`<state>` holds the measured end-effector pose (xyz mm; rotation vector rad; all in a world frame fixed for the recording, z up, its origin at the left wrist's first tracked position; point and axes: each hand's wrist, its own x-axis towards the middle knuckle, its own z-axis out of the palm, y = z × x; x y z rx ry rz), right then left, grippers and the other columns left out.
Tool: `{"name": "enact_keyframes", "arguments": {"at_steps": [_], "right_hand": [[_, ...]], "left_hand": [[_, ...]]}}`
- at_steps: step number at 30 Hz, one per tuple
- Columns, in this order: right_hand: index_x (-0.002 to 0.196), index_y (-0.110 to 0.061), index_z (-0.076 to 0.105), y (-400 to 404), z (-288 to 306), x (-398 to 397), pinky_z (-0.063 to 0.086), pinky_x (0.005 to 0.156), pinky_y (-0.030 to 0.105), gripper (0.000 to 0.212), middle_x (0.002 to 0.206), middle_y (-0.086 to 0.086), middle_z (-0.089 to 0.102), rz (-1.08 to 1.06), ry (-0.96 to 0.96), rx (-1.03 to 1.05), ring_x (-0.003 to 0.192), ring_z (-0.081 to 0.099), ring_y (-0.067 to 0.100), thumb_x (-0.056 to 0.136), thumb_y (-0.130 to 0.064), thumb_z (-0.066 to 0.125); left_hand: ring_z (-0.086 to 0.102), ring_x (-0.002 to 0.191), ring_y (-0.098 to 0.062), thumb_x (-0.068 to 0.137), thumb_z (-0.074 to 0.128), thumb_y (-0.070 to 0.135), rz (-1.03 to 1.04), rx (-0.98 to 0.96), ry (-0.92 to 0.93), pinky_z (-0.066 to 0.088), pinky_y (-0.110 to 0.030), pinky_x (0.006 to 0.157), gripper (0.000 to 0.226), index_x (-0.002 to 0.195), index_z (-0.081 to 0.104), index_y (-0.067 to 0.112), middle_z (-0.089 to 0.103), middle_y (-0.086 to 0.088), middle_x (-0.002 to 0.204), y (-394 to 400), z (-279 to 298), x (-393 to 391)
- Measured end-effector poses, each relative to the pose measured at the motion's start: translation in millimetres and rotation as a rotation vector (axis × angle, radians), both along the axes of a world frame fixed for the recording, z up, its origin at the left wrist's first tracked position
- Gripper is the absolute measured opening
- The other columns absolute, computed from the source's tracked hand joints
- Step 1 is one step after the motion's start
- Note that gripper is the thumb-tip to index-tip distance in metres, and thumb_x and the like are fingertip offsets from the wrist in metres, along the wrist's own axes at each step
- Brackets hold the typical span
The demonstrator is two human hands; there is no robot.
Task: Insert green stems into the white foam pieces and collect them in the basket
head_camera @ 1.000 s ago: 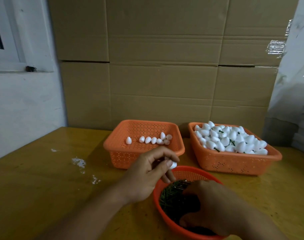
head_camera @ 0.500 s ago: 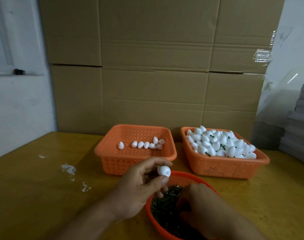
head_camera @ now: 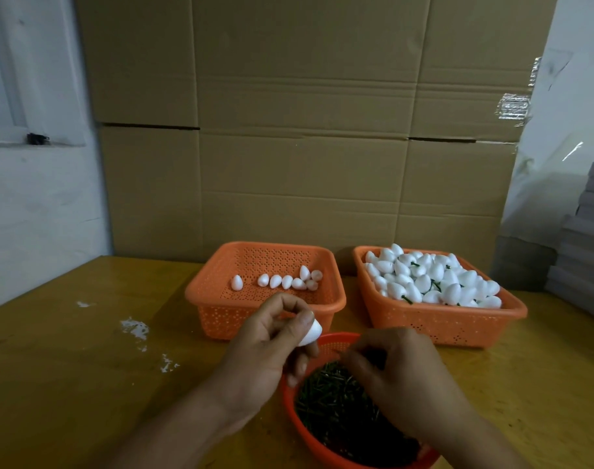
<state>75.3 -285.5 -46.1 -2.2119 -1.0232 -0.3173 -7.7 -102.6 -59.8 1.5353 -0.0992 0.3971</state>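
Observation:
My left hand (head_camera: 268,346) pinches a white foam piece (head_camera: 311,333) between thumb and fingers, just above the round orange bowl (head_camera: 317,443) of green stems (head_camera: 332,401). My right hand (head_camera: 400,377) is raised over the bowl with its fingertips pinched together toward the foam piece; a thin stem seems to be between them, but it is too blurred to be sure. The left orange basket (head_camera: 221,299) holds several bare foam pieces (head_camera: 282,281). The right orange basket (head_camera: 458,321) is heaped with foam pieces with stems (head_camera: 431,282).
Everything stands on a yellow wooden table (head_camera: 68,367) with white foam crumbs (head_camera: 134,328) on its left part. Stacked cardboard boxes (head_camera: 305,130) form a wall behind the baskets. Grey flat stacks (head_camera: 586,238) stand at the right edge.
My right hand has lifted out of the stem bowl and moved toward the foam piece. My left hand has turned the foam piece slightly; the camera has shifted a little.

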Motion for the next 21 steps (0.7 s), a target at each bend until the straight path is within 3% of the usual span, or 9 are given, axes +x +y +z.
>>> {"name": "enact_keyframes", "arguments": {"at_steps": [3,7,13,21], "right_hand": [[0.070,-0.021,0.071,0,2,-1,0.033,0.045,0.013,0.020,0.050,-0.012,0.057,0.071,0.134,0.241,0.043,0.049,0.001,0.090,-0.028,0.071],[0.072,-0.024,0.073,1,8,-8,0.037,0.047,0.011,0.016,0.053,-0.008,0.060,0.267,0.262,0.425,0.046,0.048,-0.002,0.086,-0.019,0.075],[0.074,-0.030,0.076,5,8,-13,0.046,0.053,0.014,0.015,0.065,-0.006,0.071,0.295,0.237,0.435,0.056,0.060,0.000,0.081,-0.018,0.080],[0.075,-0.033,0.077,6,6,-17,0.047,0.053,0.014,0.022,0.069,-0.006,0.072,0.256,0.196,0.431,0.058,0.064,0.006,0.076,-0.013,0.085]], "left_hand": [[0.046,0.052,-0.011,0.084,0.061,0.049,0.011,-0.092,0.039,0.035,-0.021,0.045,0.037,0.095,0.064,0.013,0.057,-0.003,0.068,0,0,1],[0.040,0.045,-0.009,0.085,0.057,0.052,0.042,-0.142,0.079,0.029,-0.020,0.040,0.043,0.094,0.069,0.012,0.051,-0.001,0.062,2,1,1],[0.035,0.039,-0.009,0.091,0.052,0.050,0.050,-0.126,0.067,0.025,-0.019,0.038,0.045,0.089,0.070,0.008,0.047,-0.002,0.055,0,2,1],[0.031,0.036,-0.008,0.091,0.052,0.048,0.044,-0.113,0.053,0.023,-0.017,0.037,0.046,0.088,0.067,0.005,0.045,-0.002,0.052,-5,3,-1]]}}
